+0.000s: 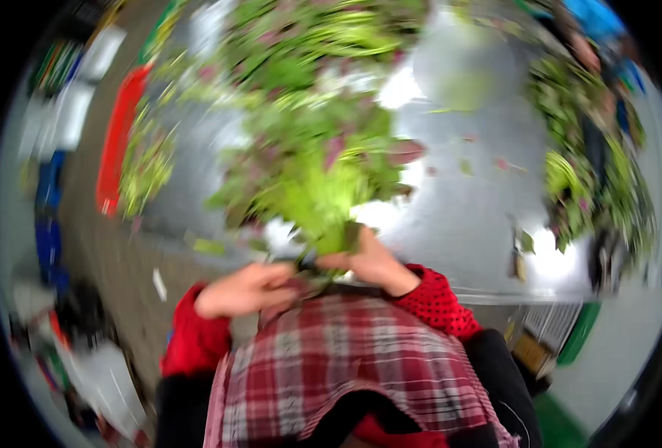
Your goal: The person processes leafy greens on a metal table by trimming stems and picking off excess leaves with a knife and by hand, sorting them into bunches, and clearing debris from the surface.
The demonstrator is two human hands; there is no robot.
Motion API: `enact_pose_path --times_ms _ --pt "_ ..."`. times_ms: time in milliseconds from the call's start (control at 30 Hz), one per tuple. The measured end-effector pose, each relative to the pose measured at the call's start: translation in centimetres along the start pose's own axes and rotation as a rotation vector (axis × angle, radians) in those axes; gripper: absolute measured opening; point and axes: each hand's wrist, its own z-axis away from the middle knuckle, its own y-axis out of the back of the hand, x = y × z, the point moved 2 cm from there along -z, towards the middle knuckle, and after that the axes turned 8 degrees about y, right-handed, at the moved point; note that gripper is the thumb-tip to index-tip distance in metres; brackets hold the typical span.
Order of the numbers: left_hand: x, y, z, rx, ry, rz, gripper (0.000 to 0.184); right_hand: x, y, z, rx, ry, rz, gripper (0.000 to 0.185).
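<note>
A bunch of leafy greens, some leaves tinged purple, lies at the near edge of the metal table with its pale stems pointing toward me. My right hand is closed around the stem ends. Close by on the left, my left hand has its fingers curled together near the stem ends. A small dark thing sits between the two hands, too blurred to identify. Whether the left fingers hold it or a leaf is unclear.
A larger heap of greens covers the far side of the metal table. More greens lie at right, near another person's arm. A red tray borders the left; a cardboard box stands below right.
</note>
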Motion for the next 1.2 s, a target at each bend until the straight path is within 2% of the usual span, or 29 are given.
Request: enact_pose_path --times_ms 33,67,100,133,167,200,233,267,300,367,400,433,500,533,567,600,700,767,833,900,967,1033,1100,1167,1200 --pt "-1.0 0.4 1.0 0.164 0.208 0.297 0.009 -1.7 0.5 0.5 0.055 0.125 0.116 0.030" --pt "-3.9 1.6 1.8 0.535 0.182 0.278 0.021 -4.1 1.3 1.1 0.046 0.190 0.022 0.031" --pt "-3.0 3.1 2.2 0.811 0.191 -0.170 0.032 -6.0 2.3 1.2 0.019 0.261 -0.070 0.033" --pt "-2.2 3.3 2.5 0.977 0.155 -0.399 0.038 -6.1 2.9 1.3 0.068 0.281 -0.049 0.033" --pt "-2.6 3.6 2.1 1.048 0.075 -0.365 0.037 -6.2 2.8 1.3 0.045 0.313 -0.108 0.033" --pt "-2.6 3.8 0.9 1.007 0.096 -0.311 0.035 -6.2 2.6 1.2 0.023 0.354 -0.171 0.034" --pt "-2.1 3.5 -0.5 0.964 0.123 -0.260 0.033 -6.0 2.7 1.4 0.083 0.270 -0.198 0.033" --pt "-1.8 2.7 -2.0 0.921 0.130 -0.399 0.031 -5.8 2.8 1.7 0.145 0.188 -0.229 0.032" --pt "-1.8 2.1 -3.3 0.880 0.137 -0.531 0.029 -6.0 3.2 1.8 0.008 0.135 -0.220 0.030" --pt "-2.1 1.1 -5.1 0.614 0.085 -0.369 0.024 -6.4 4.7 2.1 -0.283 0.004 -0.179 0.026" --pt "-1.6 0.2 -5.5 0.601 -0.015 -0.321 0.020 -6.9 6.6 2.2 -0.251 -0.028 -0.008 0.021" --pt "-0.8 -0.8 -6.0 0.483 -0.087 -0.019 0.016 -9.7 7.9 3.4 -0.121 -0.014 -0.251 0.017" --pt "-1.0 -1.0 -6.4 0.512 -0.019 -0.153 0.016 -10.6 12.4 4.0 0.013 0.139 -0.121 0.021" --pt "-0.9 -1.3 -7.1 0.563 -0.057 -0.125 0.017 -11.8 14.7 4.5 0.194 0.201 -0.107 0.025" --pt "-0.9 -1.3 -7.5 0.559 -0.059 -0.127 0.017 -13.2 17.6 4.9 0.360 0.356 0.022 0.026" --pt "-0.8 -1.2 -7.8 0.592 -0.048 -0.132 0.017 -15.6 20.0 6.1 0.458 0.287 -0.047 0.024" --pt "-1.4 -1.1 -8.6 0.629 -0.014 -0.108 0.017 -19.6 28.6 7.9 0.853 0.596 0.217 0.017" --pt "-1.8 -0.8 -9.3 0.658 0.022 -0.050 0.018 -20.9 34.5 9.5 1.170 0.667 0.249 0.023" --pt "-1.7 -0.8 -10.1 0.654 0.048 -0.044 0.019 -20.9 40.2 11.5 1.415 0.659 0.267 0.020" --pt "-3.5 -0.9 -11.0 0.683 0.108 -0.004 0.018 -18.9 45.5 12.9 1.781 0.703 0.389 0.023" --pt "-2.0 -1.6 -12.1 0.678 0.168 -0.011 0.016 -13.9 51.2 14.2 2.049 0.629 0.597 0.028" --pt "-1.1 -1.9 -13.4 0.619 0.203 0.010 0.016 -7.5 54.9 15.2 2.102 0.307 0.804 0.021" --pt "-0.6 -1.8 -14.9 0.585 0.183 0.023 0.014 0.9 58.4 16.0 2.083 0.183 0.327 0.026" --pt "1.9 -1.6 -17.1 0.575 -0.081 -0.424 0.015 5.7 58.6 15.4 2.019 -0.086 0.089 0.036" --pt "3.6 -1.5 -18.5 0.575 -0.285 -0.606 0.017 6.0 57.9 15.6 1.972 0.013 0.027 0.047"
